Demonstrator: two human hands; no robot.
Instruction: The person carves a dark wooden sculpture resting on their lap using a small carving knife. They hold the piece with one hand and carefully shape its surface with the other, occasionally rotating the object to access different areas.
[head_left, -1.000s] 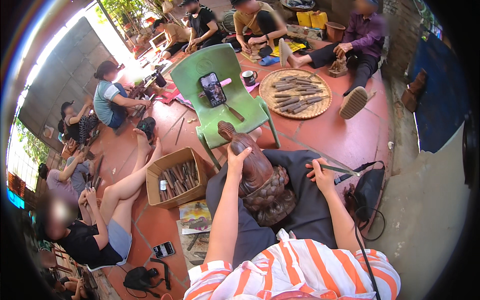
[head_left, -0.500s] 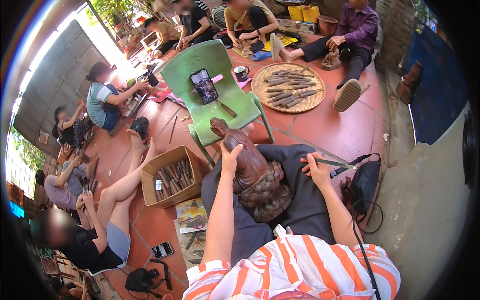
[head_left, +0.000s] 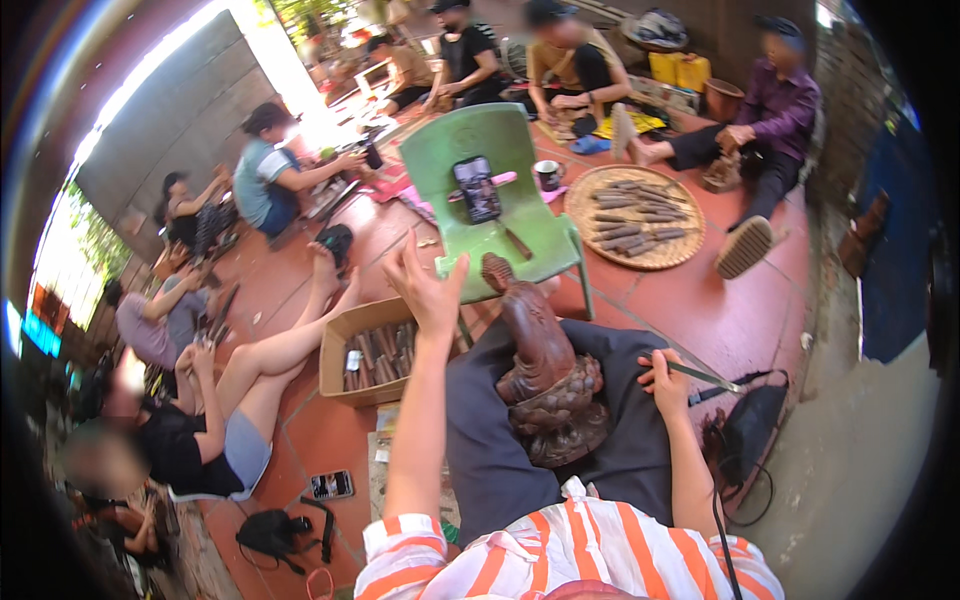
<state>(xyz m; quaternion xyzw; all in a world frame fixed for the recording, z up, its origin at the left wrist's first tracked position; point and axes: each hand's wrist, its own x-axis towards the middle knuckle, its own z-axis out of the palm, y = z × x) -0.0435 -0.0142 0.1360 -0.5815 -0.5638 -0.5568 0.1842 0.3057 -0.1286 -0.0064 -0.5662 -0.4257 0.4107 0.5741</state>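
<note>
A dark brown carved statue (head_left: pixel 537 335) with a knobbly head and a lumpy base stands between my legs, tilted slightly. My left hand (head_left: pixel 425 292) is raised beside it, fingers spread and holding nothing, in front of the cardboard box and the chair. Over my right thigh, my right hand (head_left: pixel 662 384) is closed around a slim metal carving tool (head_left: pixel 703 376), whose blade points to the right. Past the statue's head is a green plastic chair (head_left: pixel 455 145), bearing a phone (head_left: pixel 478 188) and a wooden-handled tool (head_left: pixel 517 244).
A cardboard box (head_left: pixel 345 392) of wooden-handled tools sits left of my knee. Beyond the chair's right side lies a round woven tray (head_left: pixel 590 250) with several more tools. A black bag (head_left: pixel 745 430) is near my right hand. Several people sit around on the tiled floor.
My left hand has let go of the statue and lifted away to the left, its fingers opening. My right hand keeps the carving tool. The whole view has shifted.
</note>
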